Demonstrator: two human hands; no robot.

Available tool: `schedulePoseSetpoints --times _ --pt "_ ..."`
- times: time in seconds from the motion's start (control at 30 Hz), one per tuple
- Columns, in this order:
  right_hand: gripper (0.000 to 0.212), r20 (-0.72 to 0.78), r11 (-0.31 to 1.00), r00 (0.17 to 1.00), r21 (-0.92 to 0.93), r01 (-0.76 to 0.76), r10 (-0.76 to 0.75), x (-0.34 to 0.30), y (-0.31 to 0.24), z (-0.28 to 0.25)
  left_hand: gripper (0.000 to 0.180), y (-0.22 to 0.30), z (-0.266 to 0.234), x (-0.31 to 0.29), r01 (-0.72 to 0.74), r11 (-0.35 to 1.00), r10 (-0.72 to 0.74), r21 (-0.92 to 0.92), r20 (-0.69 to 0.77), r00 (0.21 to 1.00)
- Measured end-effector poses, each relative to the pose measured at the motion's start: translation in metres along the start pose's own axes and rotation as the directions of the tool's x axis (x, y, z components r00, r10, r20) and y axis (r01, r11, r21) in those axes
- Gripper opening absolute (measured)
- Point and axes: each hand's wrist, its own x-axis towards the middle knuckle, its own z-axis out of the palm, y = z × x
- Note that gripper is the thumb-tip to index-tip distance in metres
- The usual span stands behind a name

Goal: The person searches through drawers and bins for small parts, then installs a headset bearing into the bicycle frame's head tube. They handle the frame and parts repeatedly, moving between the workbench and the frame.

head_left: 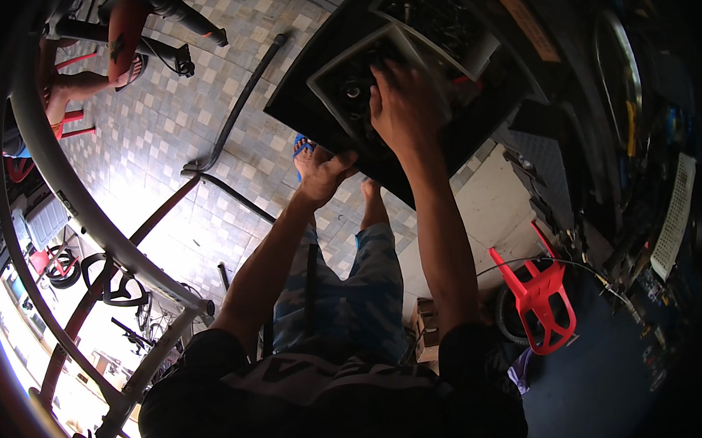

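Observation:
My left hand (325, 176) is closed on the near edge of a dark, flat drawer or tabletop (301, 99), thumb lying along the rim. Over a pale-rimmed plastic bin (320, 80) on that surface is my right hand (404, 108). Its fingers are apart and reach down among small dark parts, with no held piece visible. A small metal ring (352, 92) shows among these parts. Behind it stands a second bin (477, 66) of small dark metal pieces. Shadow hides most of the contents.
A grey bicycle frame (77, 207) fills the left side, with a dark stand pole (247, 97) beyond. Another person's leg (86, 94) shows at upper left. To the right are a red plastic chair (539, 298), a tyre (510, 312) and a cluttered workbench (647, 255).

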Motion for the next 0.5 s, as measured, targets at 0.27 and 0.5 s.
schedulePoseSetpoints --times 0.27,0.5 --pt "0.031 -0.027 0.987 0.987 0.006 0.161 -0.160 -0.031 0.008 0.002 0.063 -0.007 -0.010 0.003 -0.019 1.000 0.018 0.010 0.066 0.998" --pt "0.017 -0.066 0.995 0.995 0.060 -0.074 0.078 -0.030 0.013 0.005 0.063 -0.006 -0.007 -0.007 -0.001 0.999 0.000 0.042 0.031 1.000"
